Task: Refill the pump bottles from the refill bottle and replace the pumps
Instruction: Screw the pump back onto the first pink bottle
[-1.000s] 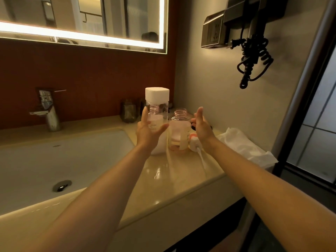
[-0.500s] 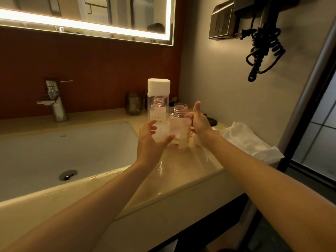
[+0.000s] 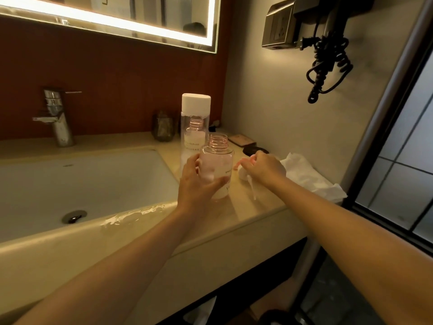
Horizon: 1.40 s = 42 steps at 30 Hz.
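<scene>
A short clear pump bottle [image 3: 219, 160] with an open threaded neck stands on the beige counter [image 3: 246, 207], right of the sink. My left hand [image 3: 195, 184] grips its left side. Just behind it stands a tall clear refill bottle [image 3: 195, 118] with a white cap; another threaded neck shows through it. To the right, a white pump [image 3: 243, 175] lies on the counter with its dip tube [image 3: 252, 191] pointing toward me. My right hand [image 3: 263, 168] is down over the pump head, fingers curled on it.
The white sink basin [image 3: 82, 184] and chrome faucet [image 3: 59, 118] are at left. A dark glass cup [image 3: 164, 127], a small box [image 3: 241, 139] and a black lid [image 3: 255, 150] sit behind the bottles. Crumpled tissue [image 3: 309, 179] lies right. A corded hair dryer [image 3: 328, 57] hangs on the wall.
My left hand left the tall refill bottle and took hold of the short open bottle, now nearer the front. My right hand let go of that bottle and dropped onto the pump.
</scene>
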Each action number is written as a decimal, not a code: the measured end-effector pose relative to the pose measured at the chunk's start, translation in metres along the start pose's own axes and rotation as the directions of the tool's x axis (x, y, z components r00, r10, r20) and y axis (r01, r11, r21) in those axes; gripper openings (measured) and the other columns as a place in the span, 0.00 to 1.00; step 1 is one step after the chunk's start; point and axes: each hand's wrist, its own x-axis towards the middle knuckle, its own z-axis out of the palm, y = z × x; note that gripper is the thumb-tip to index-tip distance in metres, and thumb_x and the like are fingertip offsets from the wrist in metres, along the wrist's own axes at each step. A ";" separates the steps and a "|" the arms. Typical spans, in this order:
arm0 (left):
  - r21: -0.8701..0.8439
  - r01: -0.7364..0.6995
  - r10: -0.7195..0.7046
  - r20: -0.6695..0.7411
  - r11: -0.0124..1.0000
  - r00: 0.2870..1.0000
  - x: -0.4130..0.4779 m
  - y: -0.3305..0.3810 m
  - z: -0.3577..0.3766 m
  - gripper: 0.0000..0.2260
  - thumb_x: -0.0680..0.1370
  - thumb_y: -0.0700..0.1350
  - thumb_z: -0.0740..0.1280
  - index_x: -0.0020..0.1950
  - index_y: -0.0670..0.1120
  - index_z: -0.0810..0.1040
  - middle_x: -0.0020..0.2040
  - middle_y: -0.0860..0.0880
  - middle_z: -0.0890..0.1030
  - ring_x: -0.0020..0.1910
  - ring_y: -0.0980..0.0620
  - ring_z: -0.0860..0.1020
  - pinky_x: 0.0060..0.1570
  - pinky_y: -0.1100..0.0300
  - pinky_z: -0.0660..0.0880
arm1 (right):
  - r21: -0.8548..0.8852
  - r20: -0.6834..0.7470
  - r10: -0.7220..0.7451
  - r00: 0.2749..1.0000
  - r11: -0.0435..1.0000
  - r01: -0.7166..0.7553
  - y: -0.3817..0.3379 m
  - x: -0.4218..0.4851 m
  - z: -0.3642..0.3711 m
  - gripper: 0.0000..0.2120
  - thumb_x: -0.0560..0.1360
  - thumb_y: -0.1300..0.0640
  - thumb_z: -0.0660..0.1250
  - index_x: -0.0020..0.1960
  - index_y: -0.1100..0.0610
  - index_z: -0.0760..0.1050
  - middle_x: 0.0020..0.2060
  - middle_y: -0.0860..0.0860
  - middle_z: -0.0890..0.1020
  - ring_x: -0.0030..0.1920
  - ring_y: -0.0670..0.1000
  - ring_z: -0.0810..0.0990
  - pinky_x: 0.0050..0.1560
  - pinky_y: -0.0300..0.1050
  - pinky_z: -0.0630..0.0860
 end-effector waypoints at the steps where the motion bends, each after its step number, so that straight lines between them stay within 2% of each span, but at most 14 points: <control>1: 0.007 -0.009 0.009 -0.001 1.000 1.000 0.001 -0.001 0.000 0.37 0.66 0.50 0.76 0.70 0.50 0.61 0.67 0.48 0.69 0.64 0.49 0.70 0.60 0.47 0.73 | -0.041 0.013 -0.003 1.000 0.999 0.004 -0.001 0.002 0.004 0.26 0.74 0.36 0.59 0.61 0.55 0.71 0.55 0.53 0.78 0.52 0.54 0.77 0.49 0.49 0.77; 7: 0.018 -0.009 0.009 -0.030 1.000 1.000 0.003 -0.004 0.003 0.38 0.65 0.51 0.76 0.70 0.51 0.61 0.67 0.49 0.69 0.64 0.48 0.70 0.58 0.47 0.75 | -0.048 0.128 0.017 0.992 0.999 -0.011 -0.013 0.006 0.017 0.27 0.74 0.40 0.60 0.69 0.53 0.63 0.65 0.54 0.70 0.59 0.56 0.73 0.55 0.49 0.74; 9: 0.012 -0.014 0.014 -0.032 1.000 0.999 0.004 -0.005 0.003 0.39 0.65 0.51 0.77 0.70 0.51 0.61 0.67 0.49 0.69 0.64 0.48 0.70 0.58 0.47 0.75 | 0.007 0.157 0.031 0.987 0.999 -0.032 -0.016 0.006 0.016 0.26 0.73 0.42 0.62 0.67 0.54 0.65 0.63 0.54 0.72 0.57 0.56 0.74 0.54 0.48 0.74; 11: -0.002 -0.014 0.014 -0.026 1.000 1.000 0.004 -0.005 0.003 0.39 0.64 0.51 0.77 0.70 0.51 0.61 0.67 0.49 0.69 0.64 0.49 0.70 0.58 0.47 0.75 | 0.142 0.127 0.017 0.992 0.989 -0.035 -0.019 0.006 0.009 0.24 0.71 0.44 0.65 0.61 0.56 0.69 0.55 0.55 0.77 0.52 0.55 0.76 0.54 0.51 0.76; 13: -0.010 -0.012 0.012 -0.022 1.000 1.000 0.003 -0.006 0.002 0.39 0.64 0.52 0.77 0.70 0.51 0.61 0.67 0.49 0.69 0.64 0.49 0.70 0.59 0.47 0.74 | 0.359 0.061 0.005 0.998 0.933 -0.027 -0.026 0.003 -0.005 0.19 0.70 0.45 0.67 0.55 0.56 0.71 0.48 0.54 0.78 0.48 0.54 0.77 0.52 0.54 0.77; 15: -0.019 -0.016 0.016 -0.019 1.000 1.000 0.003 -0.006 0.002 0.38 0.65 0.51 0.77 0.70 0.51 0.61 0.66 0.50 0.70 0.63 0.49 0.70 0.59 0.47 0.74 | 0.558 0.024 -0.011 1.000 0.830 -0.004 -0.034 -0.003 -0.023 0.18 0.72 0.45 0.67 0.53 0.56 0.70 0.47 0.53 0.78 0.46 0.53 0.78 0.51 0.54 0.78; 17: -0.021 -0.012 0.012 -0.013 1.000 1.000 0.003 -0.006 0.002 0.38 0.65 0.51 0.77 0.70 0.51 0.62 0.67 0.49 0.70 0.63 0.49 0.70 0.59 0.48 0.74 | 0.658 0.009 -0.035 0.999 0.753 0.021 -0.044 -0.011 -0.041 0.19 0.73 0.45 0.66 0.56 0.57 0.70 0.49 0.53 0.78 0.46 0.53 0.78 0.50 0.53 0.79; 22: -0.037 -0.011 0.011 -0.010 0.999 1.000 0.002 -0.005 0.002 0.37 0.66 0.49 0.76 0.70 0.51 0.62 0.66 0.50 0.69 0.63 0.50 0.70 0.58 0.52 0.74 | 0.714 -0.158 -0.040 0.987 0.685 0.142 -0.065 -0.020 -0.074 0.20 0.74 0.45 0.65 0.59 0.57 0.69 0.51 0.52 0.76 0.47 0.50 0.78 0.43 0.39 0.77; 24: -0.026 -0.009 0.009 -0.008 1.000 1.000 0.001 -0.003 0.001 0.37 0.66 0.49 0.76 0.70 0.51 0.61 0.67 0.50 0.69 0.64 0.50 0.70 0.59 0.52 0.73 | 0.724 -0.234 0.002 0.972 0.668 0.173 -0.072 -0.019 -0.082 0.21 0.74 0.45 0.65 0.61 0.56 0.68 0.52 0.50 0.75 0.49 0.49 0.77 0.46 0.40 0.78; 28: -0.032 -0.035 0.034 -0.017 0.999 0.999 -0.001 -0.001 -0.001 0.36 0.66 0.49 0.76 0.69 0.49 0.63 0.66 0.49 0.70 0.61 0.51 0.71 0.57 0.55 0.74 | 0.810 -0.379 0.139 0.915 0.529 0.255 -0.083 -0.016 -0.094 0.23 0.73 0.48 0.68 0.63 0.58 0.66 0.57 0.53 0.77 0.51 0.51 0.79 0.51 0.44 0.79; 31: -0.030 -0.034 0.034 -0.026 0.999 0.999 -0.002 0.000 0.000 0.35 0.66 0.48 0.76 0.69 0.49 0.64 0.65 0.49 0.71 0.62 0.51 0.71 0.56 0.56 0.74 | 0.800 -0.480 0.201 0.854 0.501 0.332 -0.087 -0.017 -0.098 0.23 0.73 0.51 0.68 0.63 0.59 0.64 0.58 0.55 0.76 0.48 0.48 0.77 0.42 0.32 0.76; 34: -0.040 -0.024 0.023 -0.024 0.999 0.999 -0.002 0.000 0.001 0.36 0.66 0.48 0.76 0.70 0.49 0.63 0.66 0.49 0.70 0.63 0.50 0.71 0.56 0.55 0.74 | 0.750 -0.539 0.165 0.826 0.541 0.382 -0.085 -0.022 -0.091 0.24 0.73 0.53 0.68 0.63 0.59 0.63 0.59 0.56 0.76 0.49 0.47 0.77 0.40 0.28 0.74; 38: -0.044 -0.026 0.025 -0.020 0.999 0.999 0.000 -0.002 0.001 0.36 0.66 0.49 0.76 0.70 0.49 0.63 0.66 0.50 0.70 0.63 0.50 0.70 0.56 0.56 0.73 | 0.726 -0.515 0.060 0.855 0.562 0.397 -0.081 -0.036 -0.074 0.23 0.73 0.54 0.68 0.64 0.58 0.63 0.60 0.54 0.75 0.50 0.46 0.75 0.39 0.23 0.72; 42: -0.066 -0.031 0.030 -0.021 0.997 0.999 0.001 -0.006 0.003 0.35 0.67 0.49 0.76 0.69 0.50 0.63 0.65 0.51 0.71 0.62 0.51 0.71 0.55 0.56 0.74 | 0.734 -0.408 -0.117 0.905 0.548 0.402 -0.078 -0.051 -0.055 0.21 0.73 0.57 0.69 0.61 0.55 0.64 0.55 0.48 0.75 0.50 0.45 0.76 0.43 0.29 0.75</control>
